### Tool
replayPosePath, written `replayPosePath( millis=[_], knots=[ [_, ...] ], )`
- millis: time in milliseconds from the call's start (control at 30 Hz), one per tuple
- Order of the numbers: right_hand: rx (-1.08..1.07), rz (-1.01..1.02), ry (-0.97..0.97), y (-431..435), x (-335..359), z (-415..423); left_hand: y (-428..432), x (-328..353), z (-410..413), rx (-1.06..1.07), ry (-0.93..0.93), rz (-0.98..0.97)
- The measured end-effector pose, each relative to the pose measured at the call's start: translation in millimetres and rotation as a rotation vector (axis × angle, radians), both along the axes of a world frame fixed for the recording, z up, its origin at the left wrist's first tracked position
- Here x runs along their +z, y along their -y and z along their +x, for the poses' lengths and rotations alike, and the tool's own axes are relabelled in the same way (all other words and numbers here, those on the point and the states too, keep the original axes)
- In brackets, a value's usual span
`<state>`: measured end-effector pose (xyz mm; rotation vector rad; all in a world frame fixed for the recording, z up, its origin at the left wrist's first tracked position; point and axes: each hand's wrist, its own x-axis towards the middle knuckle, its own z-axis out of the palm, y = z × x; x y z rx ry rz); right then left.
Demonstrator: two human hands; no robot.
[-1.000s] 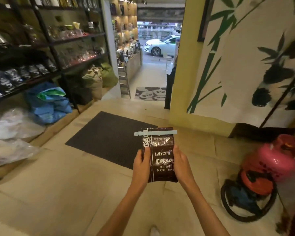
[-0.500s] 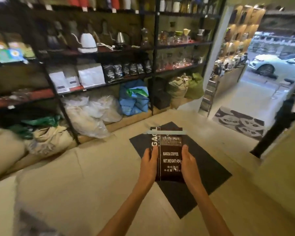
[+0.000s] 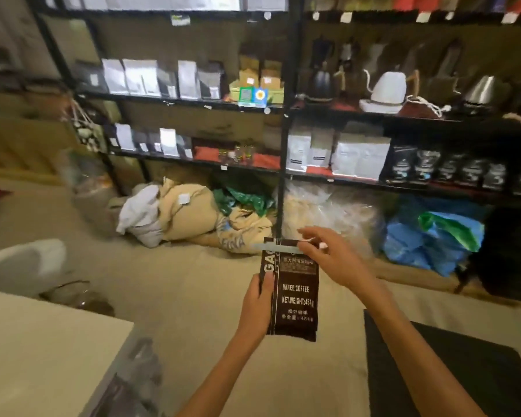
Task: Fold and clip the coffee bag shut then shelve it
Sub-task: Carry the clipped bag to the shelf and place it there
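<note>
A dark brown coffee bag with white lettering hangs upright in front of me, its top folded under a pale blue clip. My left hand grips the bag's left edge at mid height. My right hand is at the bag's top right corner, with its fingertips pinching the right end of the clip. Black metal shelves stand straight ahead, holding silver and black coffee bags.
Burlap sacks, clear plastic bags and a blue bag lie on the floor under the shelves. Kettles sit on the upper right shelf. A white counter corner is at lower left and a dark mat at lower right.
My view has swung left from the doorway to face the shelves. My right hand has left the bag's right side and risen to the clip at the top; my left hand keeps its grip.
</note>
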<state>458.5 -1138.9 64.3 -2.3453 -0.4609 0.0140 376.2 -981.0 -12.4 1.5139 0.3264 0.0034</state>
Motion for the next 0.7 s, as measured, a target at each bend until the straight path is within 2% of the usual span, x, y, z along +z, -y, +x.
replayPosePath(
  millis=[133, 467, 700],
  knots=[
    [0.234, -0.189, -0.012, -68.1, 3.6, 111.4, -37.7, -8.2, 86.8, 0.133, 0.017, 0.034],
    [0.312, -0.083, 0.013, -176.7, 6.1, 360.2, -127.0, -5.8, 329.4, 0.300, 0.050, 0.127],
    [0.353, 0.038, -0.043, -261.7, -30.8, 526.9, -209.9, -25.3, 484.8, 0.373, -0.021, 0.222]
  ],
)
